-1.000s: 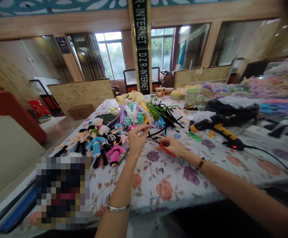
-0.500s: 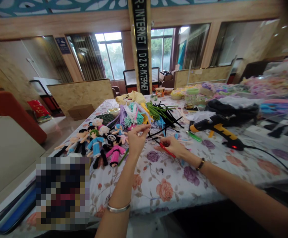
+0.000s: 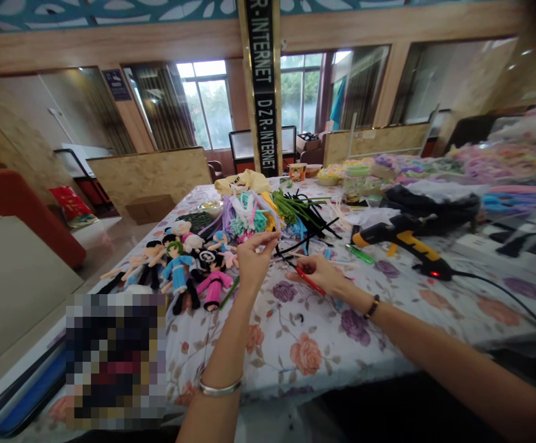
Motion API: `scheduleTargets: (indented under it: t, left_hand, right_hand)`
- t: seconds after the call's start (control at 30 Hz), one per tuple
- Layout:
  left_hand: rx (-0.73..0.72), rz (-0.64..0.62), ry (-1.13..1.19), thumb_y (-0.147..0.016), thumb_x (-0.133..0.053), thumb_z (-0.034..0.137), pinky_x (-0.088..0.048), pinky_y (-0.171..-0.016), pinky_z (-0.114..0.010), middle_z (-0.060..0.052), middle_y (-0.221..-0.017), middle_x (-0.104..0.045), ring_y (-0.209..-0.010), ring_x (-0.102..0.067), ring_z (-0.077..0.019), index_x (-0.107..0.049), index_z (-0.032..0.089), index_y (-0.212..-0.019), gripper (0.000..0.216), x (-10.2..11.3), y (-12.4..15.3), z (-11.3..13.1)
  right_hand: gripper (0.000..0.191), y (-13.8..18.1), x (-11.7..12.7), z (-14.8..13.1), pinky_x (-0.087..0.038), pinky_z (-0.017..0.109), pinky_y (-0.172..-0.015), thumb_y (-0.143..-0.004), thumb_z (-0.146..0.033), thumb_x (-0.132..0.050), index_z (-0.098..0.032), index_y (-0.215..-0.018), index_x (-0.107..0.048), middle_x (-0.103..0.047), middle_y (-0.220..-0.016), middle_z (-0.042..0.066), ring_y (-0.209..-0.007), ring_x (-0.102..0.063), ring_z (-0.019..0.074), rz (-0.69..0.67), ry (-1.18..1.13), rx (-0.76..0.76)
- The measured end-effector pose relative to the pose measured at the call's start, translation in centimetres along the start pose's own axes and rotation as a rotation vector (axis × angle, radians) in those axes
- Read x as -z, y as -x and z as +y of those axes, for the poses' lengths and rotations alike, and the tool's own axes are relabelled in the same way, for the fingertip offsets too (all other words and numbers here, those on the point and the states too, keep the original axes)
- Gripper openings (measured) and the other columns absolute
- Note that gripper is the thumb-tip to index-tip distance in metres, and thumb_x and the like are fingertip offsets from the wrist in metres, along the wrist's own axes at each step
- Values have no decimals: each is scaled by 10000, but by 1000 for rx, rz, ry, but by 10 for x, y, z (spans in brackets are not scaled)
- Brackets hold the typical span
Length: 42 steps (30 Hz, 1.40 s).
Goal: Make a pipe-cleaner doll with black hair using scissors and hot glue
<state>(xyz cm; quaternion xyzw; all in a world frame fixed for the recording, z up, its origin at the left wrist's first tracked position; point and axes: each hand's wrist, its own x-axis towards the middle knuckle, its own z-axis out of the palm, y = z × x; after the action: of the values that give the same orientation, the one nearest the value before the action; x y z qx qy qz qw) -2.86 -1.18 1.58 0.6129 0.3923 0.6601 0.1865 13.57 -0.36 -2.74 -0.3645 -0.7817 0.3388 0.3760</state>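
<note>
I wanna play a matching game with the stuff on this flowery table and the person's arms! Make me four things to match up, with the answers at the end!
1. glue gun
2. red-handled tool
3. silver bangle
4. green-haired doll

A. around the left forearm
B. dressed in blue
C. shows a red light
D. in the right hand

Pairs: 1-C, 2-D, 3-A, 4-B

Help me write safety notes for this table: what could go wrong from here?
The red-handled tool in the right hand points toward the left hand; a slip might nick it. The glue gun shows a lit red light, so it may be hot and could scorch the tablecloth.
</note>
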Motion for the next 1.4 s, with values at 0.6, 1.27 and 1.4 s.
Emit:
scheduleTargets:
  t: [0.6, 1.27, 1.4]
  left_hand:
    - [-5, 10, 6, -690, -653, 193, -515, -770, -295, -54, -829, -719, -788, -650, -156, -730, 186, -775, 115, 0, 0, 3]
    - [1, 23, -5, -689, -655, 196, -515, -775, -302, -53, -831, -719, -799, -653, -161, -730, 188, -784, 121, 0, 0, -1]
    - [3, 31, -11, -694, -655, 204, -507, -799, -313, -52, -827, -724, -808, -656, -166, -729, 192, -788, 121, 0, 0, -2]
  right_hand:
    - [523, 2, -5, 0, -171, 242, -448, -680, -577, -622, -187, -496, -326, -271, -489, -61, -472, -243, 65, 54, 33, -46]
    - [508, 3, -7, 2, -169, 240, -458, -707, -549, -611, -188, -516, -309, -268, -527, -56, -490, -234, 68, 54, 12, -3]
    - [505, 3, -8, 3, -170, 241, -457, -710, -555, -604, -189, -512, -319, -272, -501, -56, -479, -239, 69, 63, 17, -32]
